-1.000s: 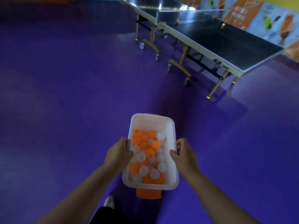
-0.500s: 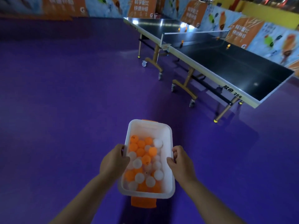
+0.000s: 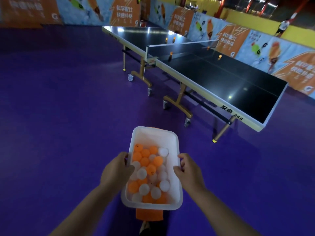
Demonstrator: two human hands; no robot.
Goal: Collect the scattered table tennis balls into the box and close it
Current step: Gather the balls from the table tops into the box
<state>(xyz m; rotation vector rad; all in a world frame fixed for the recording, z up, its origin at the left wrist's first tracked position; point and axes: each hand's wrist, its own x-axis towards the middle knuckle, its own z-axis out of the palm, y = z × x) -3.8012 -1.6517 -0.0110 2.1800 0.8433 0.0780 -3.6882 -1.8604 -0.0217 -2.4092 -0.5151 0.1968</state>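
Purple sports floor (image 3: 59,108) fills most of the hall. Printed orange-and-blue barrier boards (image 3: 230,36) line its far side.

Table tennis table (image 3: 230,82): dark top, pale edge, gold wheeled legs. It stands ahead and to the right, with the net (image 3: 180,48) stretched across its middle.

White plastic box (image 3: 153,132): lid off, carried at waist level above the floor, well short of the table, long axis pointing away from the person.

Left hand (image 3: 115,172) grips the left long wall, thumb hooked over the rim, fingers curled down the outside. Right hand (image 3: 189,172) grips the right long wall the same way, thumb on the rim, fingers curled round the outer edge.

Orange flap (image 3: 149,214) hangs below the near end of the box. What part it is cannot be told.

Balls in the box (image 3: 148,171): orange and white mixed, heaped toward the near end, far end bare.

Loose orange balls on the table top: one (image 3: 220,56) on the near half toward the far side edge, one (image 3: 171,53) close by the net, two more beyond the net.
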